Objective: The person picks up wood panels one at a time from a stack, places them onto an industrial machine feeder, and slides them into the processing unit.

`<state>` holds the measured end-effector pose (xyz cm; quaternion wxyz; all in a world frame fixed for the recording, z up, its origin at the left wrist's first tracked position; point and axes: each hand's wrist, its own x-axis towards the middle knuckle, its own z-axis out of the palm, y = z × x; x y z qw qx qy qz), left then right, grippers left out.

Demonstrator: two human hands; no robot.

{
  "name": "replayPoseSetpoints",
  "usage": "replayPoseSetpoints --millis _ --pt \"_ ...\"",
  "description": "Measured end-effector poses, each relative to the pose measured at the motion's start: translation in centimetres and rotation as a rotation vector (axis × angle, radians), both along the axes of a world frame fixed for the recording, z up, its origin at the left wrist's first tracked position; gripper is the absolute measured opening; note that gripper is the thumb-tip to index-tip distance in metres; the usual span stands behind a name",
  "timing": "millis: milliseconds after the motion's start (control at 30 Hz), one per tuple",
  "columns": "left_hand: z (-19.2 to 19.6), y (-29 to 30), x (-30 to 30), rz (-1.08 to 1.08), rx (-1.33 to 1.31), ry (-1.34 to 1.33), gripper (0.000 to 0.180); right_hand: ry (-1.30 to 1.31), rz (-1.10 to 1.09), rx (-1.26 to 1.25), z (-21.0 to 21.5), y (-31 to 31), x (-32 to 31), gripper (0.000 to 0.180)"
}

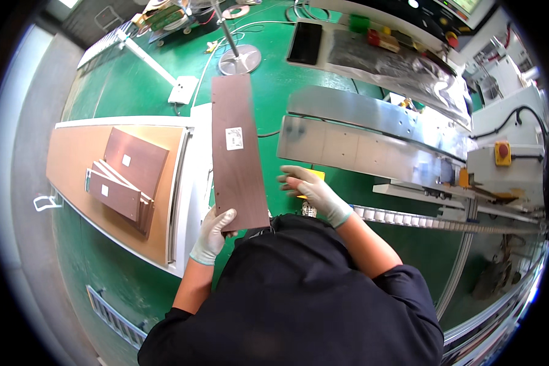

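Note:
A long brown wood-grain panel (238,171) with a white label stands lengthwise in front of me, its far end over the green floor. My left hand (212,233), in a pale work glove, grips the panel's near left corner, thumb on top; the other fingers are mostly hidden beneath it. My right hand (314,192), also gloved, is to the right of the panel and apart from it. Its fingers are loosely bent and spread, with nothing visible in them. Beyond the right hand lies the metal bed (354,143) of a machine.
At left, a low table (73,152) carries several stacked brown panels (134,161). A round metal stand base (240,60) and a white socket box (183,90) with cables are on the floor ahead. At right are a roller rail (409,218) and a red stop button (502,151).

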<state>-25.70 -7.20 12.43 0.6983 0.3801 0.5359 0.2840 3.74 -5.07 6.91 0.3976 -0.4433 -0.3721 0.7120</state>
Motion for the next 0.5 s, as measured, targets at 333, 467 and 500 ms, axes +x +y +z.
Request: replayPoseSetpoints --millis 333,467,500 --pt "-3.0 4.0 5.7 -0.520 -0.014 0.031 0.063 0.563 -0.466 -0.274 -4.7 -1.4 3.3 0.036" --pt "-5.9 4.9 9.5 -0.401 0.023 -0.049 0.051 0.587 -0.648 -0.218 -5.6 -5.9 7.6 0.040" --pt "-6.8 5.0 10.4 -0.359 0.019 -0.057 0.054 0.591 -0.733 -0.230 -5.6 -6.8 8.0 0.036"
